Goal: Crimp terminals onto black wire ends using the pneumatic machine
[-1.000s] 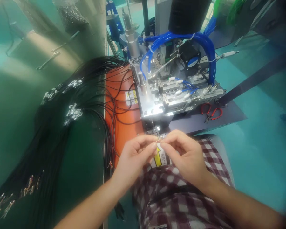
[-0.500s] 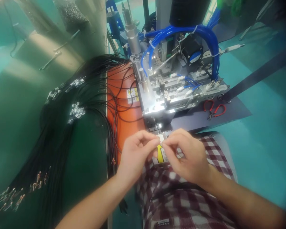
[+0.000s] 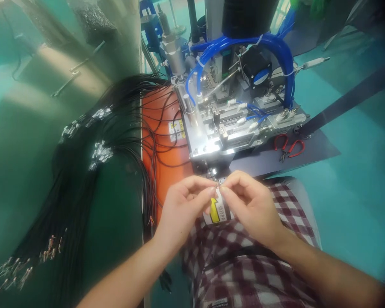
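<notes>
My left hand (image 3: 186,203) is closed, thumb and forefinger pinched together in front of the machine. Just to its right, my right hand (image 3: 255,203) pinches in the same way, the two sets of fingertips almost meeting. Between them shows a short piece of thin, pale wire (image 3: 218,184); most of it is hidden by the fingers. Below the fingertips is a white label with a yellow arrow (image 3: 214,210). The metal machine (image 3: 208,147) with its clamps and cylinders stands right beyond my hands.
Bundles of black cables (image 3: 73,188) with bare and metal-tipped ends lie on the green surface at left. Some cables cross the orange panel (image 3: 167,164). Red-handled pliers (image 3: 288,149) lie on the grey plate at right. Blue air hoses (image 3: 287,60) arch over the machine.
My right hand's fingertips have risen slightly and its thumb has straightened. The thin wire between the hands shows a little more clearly. The view has shifted slightly.
</notes>
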Demonstrator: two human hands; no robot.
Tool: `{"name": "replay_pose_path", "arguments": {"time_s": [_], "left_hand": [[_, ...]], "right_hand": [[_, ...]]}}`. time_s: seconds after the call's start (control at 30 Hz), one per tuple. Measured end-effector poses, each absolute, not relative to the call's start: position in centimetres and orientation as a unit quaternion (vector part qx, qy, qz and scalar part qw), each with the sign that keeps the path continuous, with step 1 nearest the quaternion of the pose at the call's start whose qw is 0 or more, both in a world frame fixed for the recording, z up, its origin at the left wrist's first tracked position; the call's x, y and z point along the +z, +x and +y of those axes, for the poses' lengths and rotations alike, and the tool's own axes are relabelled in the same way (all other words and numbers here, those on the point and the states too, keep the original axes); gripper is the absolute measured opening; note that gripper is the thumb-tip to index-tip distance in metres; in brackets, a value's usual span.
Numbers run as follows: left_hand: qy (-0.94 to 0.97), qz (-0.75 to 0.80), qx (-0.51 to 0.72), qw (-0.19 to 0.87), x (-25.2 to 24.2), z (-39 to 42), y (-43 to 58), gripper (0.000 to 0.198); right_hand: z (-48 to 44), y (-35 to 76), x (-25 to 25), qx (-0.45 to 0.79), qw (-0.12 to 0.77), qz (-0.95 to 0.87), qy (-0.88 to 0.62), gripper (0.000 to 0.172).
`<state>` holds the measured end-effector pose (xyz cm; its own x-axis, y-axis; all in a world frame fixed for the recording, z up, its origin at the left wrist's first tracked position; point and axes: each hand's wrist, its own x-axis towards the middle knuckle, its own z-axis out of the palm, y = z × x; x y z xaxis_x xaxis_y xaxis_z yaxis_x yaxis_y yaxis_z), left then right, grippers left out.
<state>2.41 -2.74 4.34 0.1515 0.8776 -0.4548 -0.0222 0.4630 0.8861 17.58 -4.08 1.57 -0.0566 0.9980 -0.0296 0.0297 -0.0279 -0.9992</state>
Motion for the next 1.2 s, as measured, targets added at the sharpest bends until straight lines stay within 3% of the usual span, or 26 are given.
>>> {"name": "replay_pose_path", "arguments": {"time_s": [0.2, 0.37, 0.53, 0.7, 1.2], "left_hand": [[0.297, 0.535, 0.356, 0.707, 3.4, -2.3, 2.4, 0.016], [0.260, 0.526, 0.335, 0.737, 3.2, -1.7, 2.1, 0.016], [0.276, 0.533, 0.341, 0.724, 3.0, -1.8, 2.0, 0.014], [0.300, 0.544, 0.323, 0.714, 2.8, -1.9, 1.9, 0.014], [0.316, 0.538, 0.337, 0.705, 2.8, -2.0, 2.0, 0.015]], "right_hand": [[-4.0, 17.6, 0.9, 0.417, 0.445, -0.604, -0.514, 0.016], [-2.8, 18.5, 1.3, 0.529, 0.344, -0.559, -0.538, 0.010], [-2.0, 18.3, 1.7, 0.524, 0.388, -0.529, -0.544, 0.008], [-1.6, 17.9, 1.8, 0.619, 0.352, -0.449, -0.541, 0.018], [-1.3, 18.7, 1.6, 0.720, 0.350, -0.361, -0.478, 0.013]]}}
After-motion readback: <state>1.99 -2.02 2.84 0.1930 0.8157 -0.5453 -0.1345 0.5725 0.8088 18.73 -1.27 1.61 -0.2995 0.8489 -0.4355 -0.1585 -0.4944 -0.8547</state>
